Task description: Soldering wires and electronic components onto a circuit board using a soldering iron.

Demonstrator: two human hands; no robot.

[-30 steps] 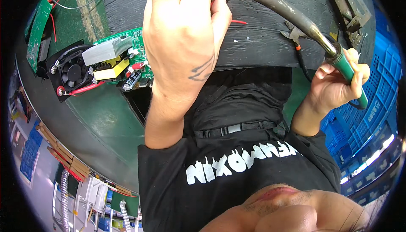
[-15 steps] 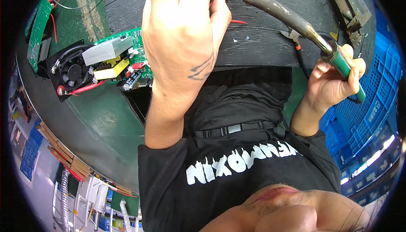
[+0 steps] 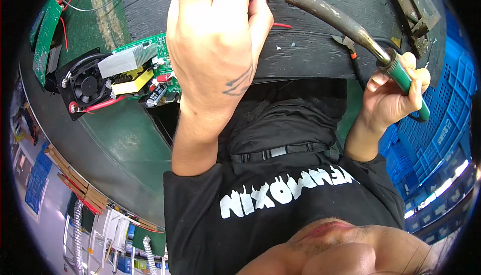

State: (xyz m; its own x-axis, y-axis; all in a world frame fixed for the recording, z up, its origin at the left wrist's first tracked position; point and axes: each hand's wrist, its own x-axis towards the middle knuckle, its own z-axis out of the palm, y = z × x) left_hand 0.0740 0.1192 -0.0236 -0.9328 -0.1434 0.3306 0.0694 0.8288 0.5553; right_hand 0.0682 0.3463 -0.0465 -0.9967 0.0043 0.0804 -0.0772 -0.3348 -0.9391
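My left hand (image 3: 215, 49) is raised over the black bench top (image 3: 310, 49), its fingers pinched on a small part with a thin red wire (image 3: 281, 25) at the top edge of the view. The part itself is mostly hidden by the fingers. My right hand (image 3: 388, 102) grips the green handle of a soldering iron (image 3: 340, 22). The iron's brown barrel slants up and to the left, and its tip sits right beside my left fingertips.
A green circuit board (image 3: 135, 69) with a black fan, a metal heat sink and a yellow transformer lies left of my left wrist. Another green board (image 3: 45, 34) sits at the far left. A metal stand (image 3: 413, 7) is at the top right, blue crates (image 3: 441, 119) at the right.
The soldering iron's tip has edged slightly left toward my left fingertips. Both hands otherwise stay where they were.
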